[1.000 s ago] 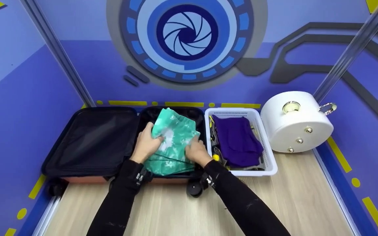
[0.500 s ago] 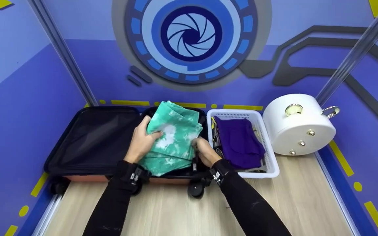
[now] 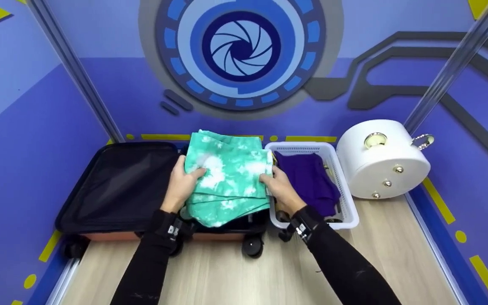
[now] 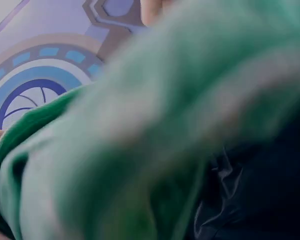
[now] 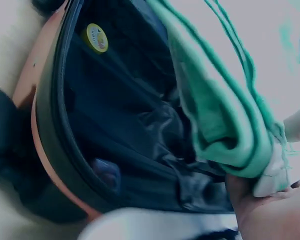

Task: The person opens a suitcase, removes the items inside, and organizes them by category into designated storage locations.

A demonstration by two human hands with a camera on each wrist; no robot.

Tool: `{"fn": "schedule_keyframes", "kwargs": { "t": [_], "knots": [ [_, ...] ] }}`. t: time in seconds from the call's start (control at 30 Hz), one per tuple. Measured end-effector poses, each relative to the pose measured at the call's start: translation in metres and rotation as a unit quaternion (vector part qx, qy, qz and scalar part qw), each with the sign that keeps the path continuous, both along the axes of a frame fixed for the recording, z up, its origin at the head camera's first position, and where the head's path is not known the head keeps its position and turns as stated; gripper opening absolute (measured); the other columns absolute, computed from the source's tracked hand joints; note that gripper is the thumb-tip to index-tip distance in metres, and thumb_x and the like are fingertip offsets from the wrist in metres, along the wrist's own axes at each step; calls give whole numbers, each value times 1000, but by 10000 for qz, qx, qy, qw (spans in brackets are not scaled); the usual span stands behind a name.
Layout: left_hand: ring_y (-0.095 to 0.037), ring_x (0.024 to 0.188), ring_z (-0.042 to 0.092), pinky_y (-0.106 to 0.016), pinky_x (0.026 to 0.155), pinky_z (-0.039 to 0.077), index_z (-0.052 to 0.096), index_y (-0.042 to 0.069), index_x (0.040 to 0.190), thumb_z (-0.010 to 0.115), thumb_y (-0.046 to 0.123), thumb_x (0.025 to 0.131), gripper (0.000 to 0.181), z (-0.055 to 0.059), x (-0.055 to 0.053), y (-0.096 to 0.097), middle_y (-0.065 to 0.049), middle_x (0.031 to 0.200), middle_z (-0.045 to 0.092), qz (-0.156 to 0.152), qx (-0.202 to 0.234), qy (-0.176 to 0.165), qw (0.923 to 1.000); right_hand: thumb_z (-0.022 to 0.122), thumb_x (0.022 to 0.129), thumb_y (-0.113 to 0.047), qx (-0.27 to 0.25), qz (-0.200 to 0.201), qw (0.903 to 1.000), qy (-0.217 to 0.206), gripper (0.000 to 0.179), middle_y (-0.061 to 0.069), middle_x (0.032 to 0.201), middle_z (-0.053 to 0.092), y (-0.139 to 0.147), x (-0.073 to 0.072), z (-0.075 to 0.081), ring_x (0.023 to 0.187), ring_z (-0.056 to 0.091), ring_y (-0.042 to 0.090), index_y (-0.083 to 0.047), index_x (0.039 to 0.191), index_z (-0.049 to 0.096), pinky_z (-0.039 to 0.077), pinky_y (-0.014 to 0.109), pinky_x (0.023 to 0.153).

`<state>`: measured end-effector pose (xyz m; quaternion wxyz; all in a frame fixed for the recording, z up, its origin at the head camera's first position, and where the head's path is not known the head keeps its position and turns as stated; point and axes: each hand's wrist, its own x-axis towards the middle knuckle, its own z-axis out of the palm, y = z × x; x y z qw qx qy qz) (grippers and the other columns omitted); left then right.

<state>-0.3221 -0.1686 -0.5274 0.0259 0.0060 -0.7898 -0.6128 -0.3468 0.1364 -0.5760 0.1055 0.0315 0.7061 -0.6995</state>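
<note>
Open suitcase (image 3: 117, 186) filled the far L of the tabletop (image 3: 210, 275), halves side by side: flat dark panel over the L one, black lining showing in the R. Plastic basket (image 3: 348, 199) stood just R of it; white case (image 3: 386, 163) w/ ring handles beside that, far R. Green-white cloth (image 3: 229, 169), folded in layers, was held over the R half; its R edge hung clear of the lining, cdn't tell re the rest. Purple cloth (image 3: 307, 178) lay in the basket atop other bits, hard to ID. L hand (image 3: 180, 184) gripped the green cloth's L edge, thumb on top, fingers hidden; R hand (image 3: 284, 188) pinched its R edge, thumb over, fingers under. Smallest: round yellow sticker (image 5: 97, 38) inside the R half, nr its near edge. Progress, at a guess: folding abt done, layers not quite squared; laying it down not done; purple one untouched by either hand.
</note>
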Motion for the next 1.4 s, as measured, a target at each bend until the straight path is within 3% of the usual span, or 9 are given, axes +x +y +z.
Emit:
{"fn": "schedule_keyframes", "kwargs": {
  "t": [0.2,0.37,0.53,0.73,0.97,1.13,1.27,1.33,1.4],
  "knots": [
    [-29,106,66,-45,94,50,51,16,138,67,41,110,41,-4,0,19,-13,120,65,-210,-624,116,9978,64,98,-8,-55,-108,9998,138,53,20,123,69,27,1,14,96,75,25,-4,150,53,67,38,81],
    [-28,114,70,-47,100,53,51,27,146,65,49,110,45,-2,0,44,-8,128,70,-594,-1146,8,9916,61,99,-5,435,-298,9981,319,55,19,122,67,52,0,19,94,72,22,-2,153,51,65,34,79],
    [-31,131,67,-51,111,52,48,24,161,66,45,109,59,-5,-4,73,-10,147,66,-666,-1108,-148,9915,60,103,-12,1022,-696,9910,517,63,21,134,66,72,1,23,99,71,22,-8,165,46,61,31,82],
    [-32,146,61,-49,123,48,47,10,167,71,30,102,72,-7,-11,108,-18,160,60,-440,-657,-18,9969,59,106,-17,1630,-1129,9775,726,64,22,154,60,98,0,33,123,64,31,-10,168,45,54,42,106],
    [-25,113,76,-40,97,61,34,14,174,68,23,103,80,-11,-9,141,-17,155,65,-899,-239,-196,9955,55,106,-17,2550,-1380,9526,923,68,24,168,49,133,3,38,152,50,39,-7,170,39,39,54,130],
    [-25,119,75,-36,94,60,29,16,175,66,18,104,80,-16,-6,159,-19,158,63,-1172,-66,-245,9928,53,105,-18,2832,-1538,9418,960,71,25,171,45,149,6,31,152,51,43,-8,173,34,40,57,129],
    [-21,115,73,-33,92,58,35,19,174,65,13,103,77,-24,-2,172,-23,161,58,-1369,58,-125,9905,52,106,-18,3093,-1723,9290,1080,67,26,168,50,161,10,25,148,55,45,-10,171,39,42,60,125],
    [-17,95,68,-31,81,54,43,19,171,63,11,103,70,-28,0,177,-22,163,57,-1531,115,-31,9881,52,106,-18,3179,-1785,9240,1156,64,26,167,52,166,12,23,145,57,47,-11,169,42,43,62,123],
    [-14,74,54,-30,69,45,52,19,165,61,9,105,62,-31,1,181,-20,160,60,-1693,113,46,9855,51,107,-17,3224,-1810,9205,1262,62,26,168,51,169,13,22,146,55,48,-11,168,43,42,62,124]
  ]
}}
